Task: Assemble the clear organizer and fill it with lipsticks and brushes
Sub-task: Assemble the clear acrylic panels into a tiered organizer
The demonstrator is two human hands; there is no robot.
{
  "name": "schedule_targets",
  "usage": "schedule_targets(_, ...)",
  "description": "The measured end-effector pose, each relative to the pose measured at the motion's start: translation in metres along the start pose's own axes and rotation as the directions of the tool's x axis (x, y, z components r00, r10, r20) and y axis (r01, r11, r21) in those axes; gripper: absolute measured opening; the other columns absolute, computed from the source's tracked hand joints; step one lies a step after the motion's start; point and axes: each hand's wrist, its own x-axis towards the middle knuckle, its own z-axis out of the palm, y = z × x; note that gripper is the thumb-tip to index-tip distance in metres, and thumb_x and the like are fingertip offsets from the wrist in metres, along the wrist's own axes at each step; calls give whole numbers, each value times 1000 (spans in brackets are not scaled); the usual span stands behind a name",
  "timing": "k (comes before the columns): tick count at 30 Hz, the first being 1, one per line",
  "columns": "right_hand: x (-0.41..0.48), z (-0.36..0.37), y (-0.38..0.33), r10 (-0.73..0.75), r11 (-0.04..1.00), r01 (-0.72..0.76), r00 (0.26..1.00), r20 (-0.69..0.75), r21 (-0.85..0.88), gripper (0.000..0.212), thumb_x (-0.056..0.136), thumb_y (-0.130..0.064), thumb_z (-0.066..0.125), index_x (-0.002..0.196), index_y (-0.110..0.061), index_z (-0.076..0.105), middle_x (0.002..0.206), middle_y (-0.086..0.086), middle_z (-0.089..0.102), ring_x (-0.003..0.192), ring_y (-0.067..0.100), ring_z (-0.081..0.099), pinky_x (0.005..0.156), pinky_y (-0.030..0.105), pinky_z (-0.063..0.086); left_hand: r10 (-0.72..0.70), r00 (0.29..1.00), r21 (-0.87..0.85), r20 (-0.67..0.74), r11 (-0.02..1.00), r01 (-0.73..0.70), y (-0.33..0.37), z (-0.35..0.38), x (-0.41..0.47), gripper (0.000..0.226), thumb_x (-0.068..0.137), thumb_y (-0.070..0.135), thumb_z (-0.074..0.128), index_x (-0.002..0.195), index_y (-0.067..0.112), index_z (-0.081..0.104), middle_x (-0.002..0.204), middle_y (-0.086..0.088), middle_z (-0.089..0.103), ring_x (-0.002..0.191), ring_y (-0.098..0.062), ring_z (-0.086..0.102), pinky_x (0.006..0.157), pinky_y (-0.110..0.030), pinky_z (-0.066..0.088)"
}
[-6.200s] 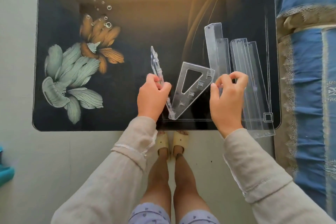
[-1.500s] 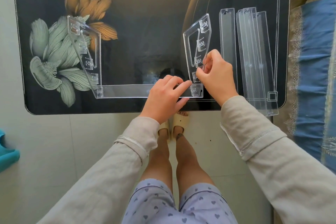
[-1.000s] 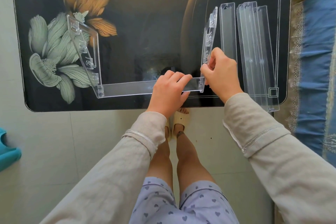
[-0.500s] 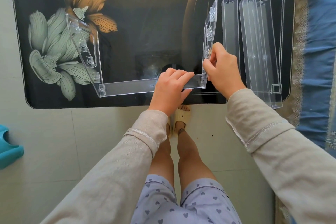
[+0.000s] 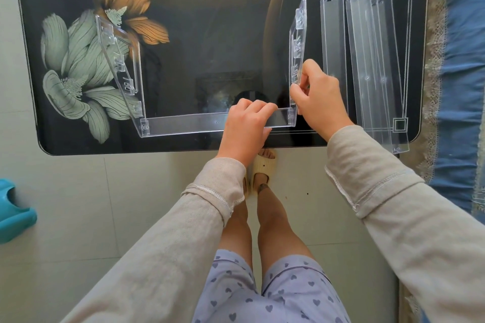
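Dark glass table [image 5: 210,21] with painted flowers carries the half-built organizer [image 5: 204,122]. On it the left hand [image 5: 245,126] curls over the near rail [image 5: 170,126] close to its right end. Just beside it, the right hand [image 5: 319,97] pinches the upright right panel [image 5: 298,42] low down, where panel and rail meet; I judge this corner is being seated. Well left of both hands, the left panel [image 5: 119,68] already stands joined to the rail's other end. That makes a three-sided start. The loose strips [image 5: 367,60] lying flat just right of the right hand are yet to be fitted. No lipsticks or brushes are in view, so filling is all ahead. Nothing blocks the hands. Blue cloth [image 5: 462,73] lies further right, and a teal object [image 5: 13,207] sits on the floor far left.
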Motion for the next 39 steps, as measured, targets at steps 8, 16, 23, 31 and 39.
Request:
schedule_targets(8, -2, 1, 0, 18, 1000, -18, 1000, 10, 11, 15, 87, -7, 46, 77, -10, 36, 56, -5, 36, 51, 10, 34, 53, 21, 35, -49, 998, -45, 30, 998, 50, -4, 6, 1, 36, 82, 17, 67, 116, 16, 59, 114, -5, 64, 108, -26, 50, 95, -35, 37)
schedule_targets(16, -11, -17, 6, 100, 993, -81, 966, -237, 89, 20, 89, -28, 55, 75, -17, 47, 61, -7, 48, 57, 12, 46, 56, 8, 36, -74, 997, -55, 36, 996, 76, 9, 10, 11, 35, 80, 19, 68, 113, 19, 58, 112, -1, 64, 105, -23, 51, 91, -33, 38)
schedule_targets(23, -4, -18, 19, 110, 984, -150, 934, -339, -94, 20, 83, -5, 54, 102, 0, 58, 109, 16, 57, 104, 27, 50, 81, 14, 28, -63, 998, -69, 16, 996, 64, 14, 14, 9, 35, 80, 17, 69, 114, 18, 59, 114, -1, 65, 106, -24, 52, 93, -33, 38)
schedule_targets(31, -2, 4, 14, 142, 980, -184, 916, -375, -79, 44, 81, 2, 59, 123, -5, 49, 135, 14, 41, 127, 25, 39, 102, 14, 26, -52, 999, -88, -1, 995, 51, 14, 16, 13, 37, 79, 16, 70, 114, 17, 60, 113, -2, 65, 106, -25, 53, 92, -34, 38)
schedule_targets(39, 4, -4, 9, 322, 947, -298, 883, -340, 124, 48, 81, -3, 62, 126, -7, 45, 123, 11, 55, 111, 22, 53, 95, 27, 42, 14, 1000, 53, 18, 998, -15, 12, 10, 5, 47, 86, 26, 60, 130, 16, 49, 127, -5, 57, 124, -26, 46, 112, -41, 27)
